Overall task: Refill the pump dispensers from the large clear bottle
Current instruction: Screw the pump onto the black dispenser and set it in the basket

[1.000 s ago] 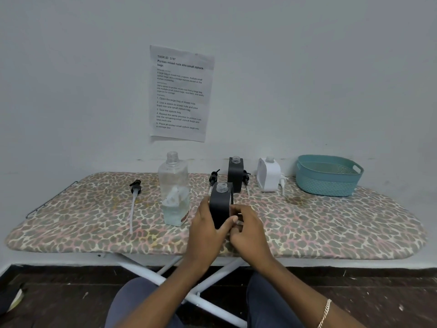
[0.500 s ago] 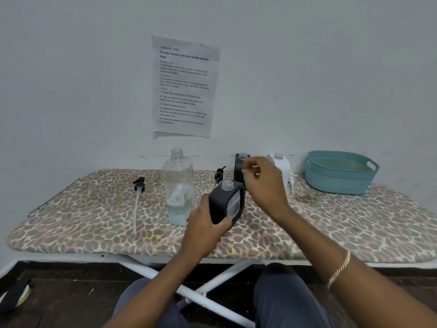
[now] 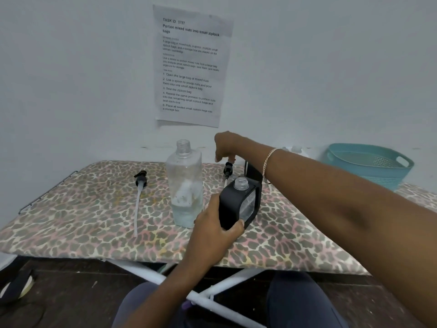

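Two hands: apart.
Left hand [image 3: 212,233]: grips black dispenser [image 3: 238,204], just right of large clear bottle [image 3: 185,185].
Right hand [image 3: 227,146]: curled over pump head [image 3: 228,169], behind-right of bottle; grasp unclear.
Bottle: uncapped, upright on ironing board [image 3: 82,209].

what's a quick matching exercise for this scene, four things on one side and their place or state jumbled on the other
Things
1. large clear bottle
2. black dispenser
3. teal basket
4. leftmost pump

Places or states
A. gripped by the left hand, neck open
B. far right on the ironing board
C. standing uncapped, partly filled
D. lying flat, tube pointing toward the person

Pairs: 1-C, 2-A, 3-B, 4-D
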